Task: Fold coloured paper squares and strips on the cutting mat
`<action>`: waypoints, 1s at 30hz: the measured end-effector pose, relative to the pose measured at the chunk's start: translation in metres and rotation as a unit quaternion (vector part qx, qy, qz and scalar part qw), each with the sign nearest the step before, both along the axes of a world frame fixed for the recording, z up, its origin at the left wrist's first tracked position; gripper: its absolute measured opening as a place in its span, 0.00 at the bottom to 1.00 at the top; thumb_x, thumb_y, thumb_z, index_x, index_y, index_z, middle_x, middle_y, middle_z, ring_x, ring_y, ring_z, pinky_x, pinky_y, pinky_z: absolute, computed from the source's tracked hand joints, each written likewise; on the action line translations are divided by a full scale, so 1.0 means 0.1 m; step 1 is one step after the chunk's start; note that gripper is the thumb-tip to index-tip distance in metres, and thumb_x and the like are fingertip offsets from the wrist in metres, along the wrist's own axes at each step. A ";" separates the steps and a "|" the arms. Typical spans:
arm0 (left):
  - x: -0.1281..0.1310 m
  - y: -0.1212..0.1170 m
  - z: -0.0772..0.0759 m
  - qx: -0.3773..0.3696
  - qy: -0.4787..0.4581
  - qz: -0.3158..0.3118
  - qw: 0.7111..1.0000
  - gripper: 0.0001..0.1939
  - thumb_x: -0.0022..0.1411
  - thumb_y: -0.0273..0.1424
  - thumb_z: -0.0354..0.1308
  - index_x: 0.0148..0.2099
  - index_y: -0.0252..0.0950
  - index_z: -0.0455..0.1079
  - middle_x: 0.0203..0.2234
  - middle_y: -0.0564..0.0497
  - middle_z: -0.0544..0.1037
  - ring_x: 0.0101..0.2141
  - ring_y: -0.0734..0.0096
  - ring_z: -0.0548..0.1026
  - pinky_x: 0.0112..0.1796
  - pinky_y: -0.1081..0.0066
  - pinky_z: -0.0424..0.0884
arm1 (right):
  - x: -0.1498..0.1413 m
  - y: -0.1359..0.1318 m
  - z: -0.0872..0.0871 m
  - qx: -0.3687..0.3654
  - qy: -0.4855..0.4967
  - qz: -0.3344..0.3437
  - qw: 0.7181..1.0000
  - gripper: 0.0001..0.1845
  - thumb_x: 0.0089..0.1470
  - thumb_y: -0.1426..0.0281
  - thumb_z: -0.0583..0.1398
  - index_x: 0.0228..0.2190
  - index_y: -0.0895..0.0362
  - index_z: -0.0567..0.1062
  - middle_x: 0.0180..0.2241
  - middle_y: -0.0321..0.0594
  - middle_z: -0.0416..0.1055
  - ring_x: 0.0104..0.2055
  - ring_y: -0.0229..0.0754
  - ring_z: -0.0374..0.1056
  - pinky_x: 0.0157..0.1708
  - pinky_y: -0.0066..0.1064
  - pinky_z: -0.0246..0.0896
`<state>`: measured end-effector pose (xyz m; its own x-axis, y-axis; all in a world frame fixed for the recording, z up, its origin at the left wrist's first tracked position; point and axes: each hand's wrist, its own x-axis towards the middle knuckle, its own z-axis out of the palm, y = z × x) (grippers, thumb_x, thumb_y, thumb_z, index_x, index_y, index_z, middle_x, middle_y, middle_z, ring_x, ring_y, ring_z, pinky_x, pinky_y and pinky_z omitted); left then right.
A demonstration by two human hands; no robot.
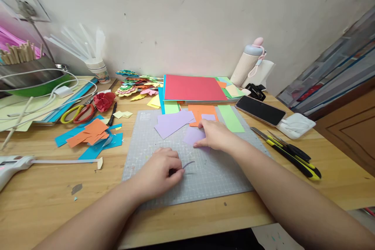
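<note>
Closed over the grey cutting mat [222, 175], my left hand [161, 170] pinches a thin, dark purplish strip [188, 164], which sticks out past the thumb. My right hand [215, 134] reaches over the mat with thumb and fingers at opposite edges of a small purple paper piece [191, 136]. Larger purple paper sheets [174, 122] lie overlapped just left of it. Behind the right fingers are an orange paper [195, 112] and another small purple piece [208, 117]. A light green strip [231, 119] lies on the mat's far right.
A utility knife [295, 160], black-handled tool [297, 151], phone [260, 110] and white case [295, 125] lie right. A red sheet stack [193, 88] is behind. Left are orange pieces [90, 133], scissors [79, 113] and a glue gun [13, 166]. A bottle [247, 62] stands back right.
</note>
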<state>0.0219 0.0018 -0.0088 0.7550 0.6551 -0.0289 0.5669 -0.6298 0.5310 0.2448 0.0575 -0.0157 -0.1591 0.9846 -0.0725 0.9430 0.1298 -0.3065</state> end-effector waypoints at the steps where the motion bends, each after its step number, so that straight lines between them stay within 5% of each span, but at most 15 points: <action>1: 0.01 -0.01 0.00 -0.010 -0.007 -0.010 1.000 0.13 0.62 0.29 0.48 0.24 0.36 0.62 0.24 0.54 0.70 0.32 0.69 0.67 0.38 0.66 0.59 | 0.00 0.00 -0.01 -0.008 0.002 0.003 1.000 0.29 0.29 0.53 0.70 0.33 0.57 0.72 0.34 0.47 0.72 0.39 0.55 0.67 0.34 0.39 0.57; 6: 0.04 0.00 -0.02 -0.001 0.004 0.070 0.998 0.14 0.64 0.31 0.47 0.26 0.36 0.64 0.28 0.52 0.70 0.35 0.66 0.66 0.40 0.63 0.58 | 0.06 -0.03 0.00 -0.008 0.053 0.026 0.998 0.10 0.48 0.63 0.61 0.25 0.56 0.68 0.35 0.42 0.69 0.36 0.44 0.65 0.33 0.32 0.55; 10: 0.01 0.04 0.04 0.004 0.033 0.124 0.992 0.15 0.63 0.31 0.47 0.24 0.36 0.64 0.31 0.51 0.69 0.38 0.63 0.65 0.40 0.61 0.58 | 0.11 -0.05 -0.02 -0.008 0.113 0.017 0.993 0.10 0.55 0.66 0.53 0.24 0.55 0.64 0.28 0.37 0.68 0.30 0.39 0.62 0.27 0.29 0.51; 19: -0.12 0.30 0.29 -0.065 0.118 0.012 0.991 0.19 0.58 0.41 0.55 0.19 0.37 0.65 0.23 0.54 0.71 0.31 0.67 0.69 0.40 0.64 0.59 | 0.13 -0.06 -0.06 -0.063 0.150 0.041 0.986 0.13 0.52 0.62 0.56 0.21 0.55 0.63 0.22 0.33 0.64 0.25 0.37 0.60 0.23 0.27 0.47; 22: -0.08 0.64 0.28 0.010 0.125 0.168 0.978 0.21 0.59 0.49 0.51 0.25 0.38 0.66 0.26 0.52 0.74 0.30 0.67 0.71 0.33 0.68 0.62 | 0.10 -0.08 -0.06 -0.062 0.143 0.042 0.987 0.12 0.52 0.63 0.56 0.21 0.55 0.63 0.23 0.33 0.65 0.25 0.37 0.60 0.23 0.27 0.45; 25: -0.02 1.03 0.25 0.074 0.130 0.252 0.956 0.26 0.53 0.50 0.57 0.47 0.38 0.65 0.47 0.42 0.72 0.47 0.54 0.67 0.42 0.64 0.62 | 0.08 -0.09 -0.04 -0.059 0.142 0.039 0.987 0.12 0.51 0.64 0.56 0.21 0.55 0.63 0.23 0.34 0.66 0.26 0.37 0.60 0.23 0.28 0.44; 27: 0.01 1.20 0.21 0.068 0.157 0.273 0.947 0.35 0.44 0.51 0.62 0.49 0.36 0.63 0.46 0.39 0.72 0.46 0.48 0.68 0.41 0.61 0.62 | 0.06 -0.09 -0.03 -0.061 0.145 0.036 0.987 0.13 0.51 0.64 0.57 0.20 0.55 0.63 0.22 0.34 0.65 0.25 0.37 0.59 0.23 0.28 0.43; 30: 0.03 1.29 0.12 0.039 0.190 0.275 0.942 0.31 0.40 0.52 0.63 0.42 0.36 0.67 0.36 0.41 0.76 0.39 0.49 0.72 0.38 0.61 0.64 | 0.06 -0.10 -0.02 -0.070 0.157 0.025 0.985 0.14 0.51 0.63 0.57 0.19 0.55 0.64 0.21 0.34 0.65 0.24 0.37 0.59 0.22 0.28 0.42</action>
<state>0.0249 0.1305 0.0032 0.2452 0.9553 -0.1650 0.9587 -0.2136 0.1879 0.2505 0.0478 -0.0182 -0.2424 0.9591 -0.1459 0.7923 0.1089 -0.6003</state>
